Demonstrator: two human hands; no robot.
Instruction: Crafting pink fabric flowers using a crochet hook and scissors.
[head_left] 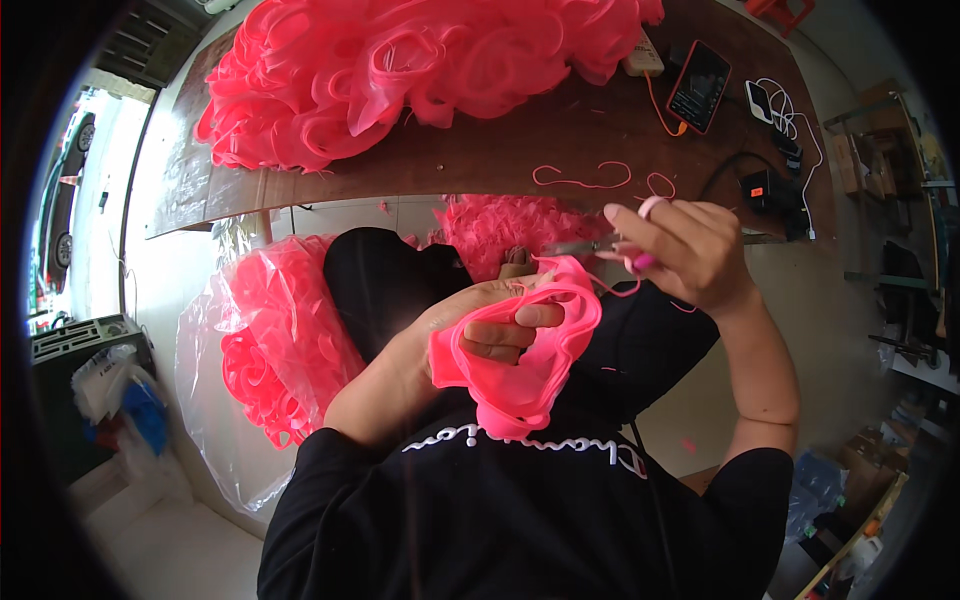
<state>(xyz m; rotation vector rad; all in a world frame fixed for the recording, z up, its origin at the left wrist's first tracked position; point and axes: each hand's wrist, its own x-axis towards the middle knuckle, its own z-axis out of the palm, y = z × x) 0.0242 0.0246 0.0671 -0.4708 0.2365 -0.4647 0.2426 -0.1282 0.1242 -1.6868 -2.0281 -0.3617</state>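
- Two hands are working at centre frame: the left hand (470, 330) is gripping a floppy pink plastic piece (520, 365), fingers curled tightly through its loop, thumb on top.
- The right hand (680, 250) is holding small scissors (590, 245), fingers closed through the pink handles, blades pointing left and touching the piece's upper edge.
- Judging progress: thin pink trimmings (585, 180) are lying on the brown table (500, 150) at upper centre, so some cutting looks done.
- A big pink pile (400, 70) is sitting at upper left, and a clear bag (270, 340) of similar pieces is hanging at left; which is finished I cannot tell.
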